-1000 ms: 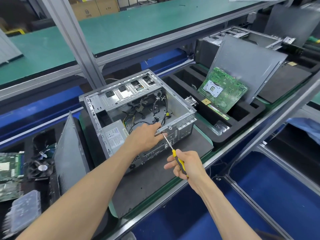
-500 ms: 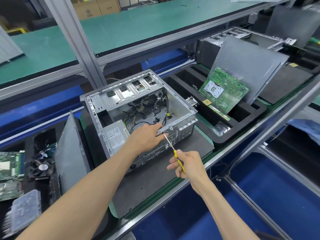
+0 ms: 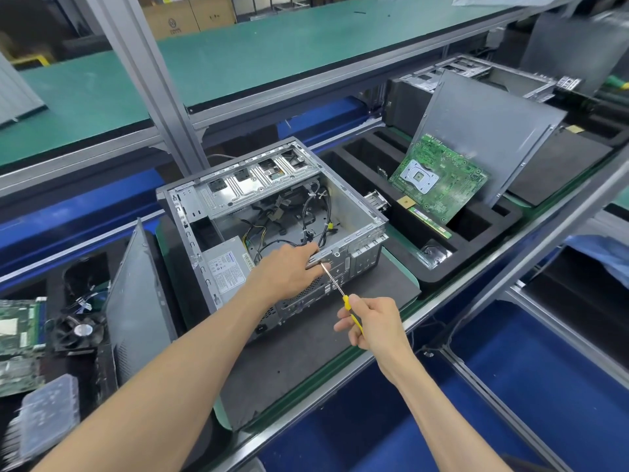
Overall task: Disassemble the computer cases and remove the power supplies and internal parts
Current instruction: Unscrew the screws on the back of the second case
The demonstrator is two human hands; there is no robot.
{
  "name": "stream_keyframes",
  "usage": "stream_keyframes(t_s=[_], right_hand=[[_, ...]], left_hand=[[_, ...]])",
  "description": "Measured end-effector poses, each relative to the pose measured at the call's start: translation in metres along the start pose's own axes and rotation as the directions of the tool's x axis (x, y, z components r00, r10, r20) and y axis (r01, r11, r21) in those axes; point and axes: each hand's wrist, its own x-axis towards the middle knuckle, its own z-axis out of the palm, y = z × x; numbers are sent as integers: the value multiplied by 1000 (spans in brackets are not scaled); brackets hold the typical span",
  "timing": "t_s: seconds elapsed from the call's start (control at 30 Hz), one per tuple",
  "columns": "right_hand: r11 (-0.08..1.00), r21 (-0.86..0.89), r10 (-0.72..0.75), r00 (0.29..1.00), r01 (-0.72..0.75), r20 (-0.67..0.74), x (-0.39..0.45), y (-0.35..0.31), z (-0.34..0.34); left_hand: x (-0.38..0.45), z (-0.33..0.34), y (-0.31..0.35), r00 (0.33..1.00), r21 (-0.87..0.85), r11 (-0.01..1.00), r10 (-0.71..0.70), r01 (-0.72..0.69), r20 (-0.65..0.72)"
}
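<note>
Little had shifted over the last second: the right hand [image 3: 372, 323] had crept slightly up and toward the case, its screwdriver [image 3: 337, 287] keeping the same slant.

The open computer case [image 3: 272, 212] lay on its side on a dark mat [image 3: 384, 284], close to the front edge of the workbench and near its middle. Inside, the power supply [image 3: 226, 267] sat in the near left corner of the case, with loose cables [image 3: 313, 216] trailing across the floor of the chassis. The left hand [image 3: 289, 270] rested on the near rim of the case, fingers curled over the metal edge and gripping it. The right hand pinched the yellow handle, and the shaft's tip met the rear panel just below that rim, beside the left fingertips.

The step looked like backing out a rear-panel screw, probably one fixing the power supply. Doing it well meant keeping the shaft in line with the screw, pressing inward while turning, and bracing the case so it could not slide on the mat. The left fingertips sat very near the tip, so a slip could catch them.

Right of the case, a black foam tray [image 3: 490, 229] held a green motherboard [image 3: 439, 178] leaning on a grey side panel [image 3: 483, 131].
</note>
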Motion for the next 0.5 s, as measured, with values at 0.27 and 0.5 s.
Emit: stream_keyframes(t_s=[0.27, 0.5], right_hand=[[940, -284, -246, 952, 189, -181, -3, 2, -2], [985, 118, 111, 982, -129, 155, 1, -5, -4]], left_hand=[[1, 1, -1, 1000, -3, 1000, -10, 10, 8], [0, 0, -1, 1000, -5, 1000, -4, 5, 12]])
